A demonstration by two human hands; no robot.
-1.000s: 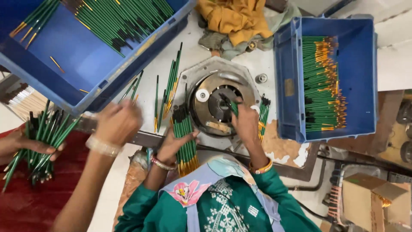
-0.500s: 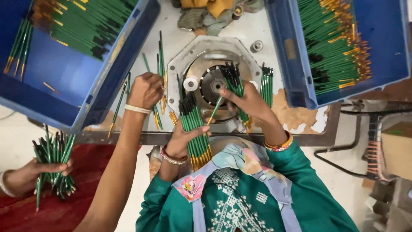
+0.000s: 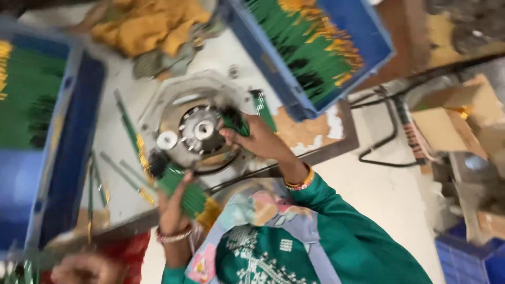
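Pencils (image 3: 181, 189) sit bundled in the left hand (image 3: 171, 210) as stock; the right hand (image 3: 258, 139) pinches one at the machine (image 3: 197, 131), feeding it.

A pale worktable (image 3: 126, 173) carries two blue crates (image 3: 315, 58), a round metal machine (image 3: 194, 131), loose green pencils (image 3: 126, 123) and yellow cloth (image 3: 147, 26).

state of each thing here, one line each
left hand: shut on pencil bundle
right hand: holding pencils at the machine disc
right crate: open, filled with pencils
left crate: open, part filled
loose pencils: lying flat on the table
yellow cloth: crumpled
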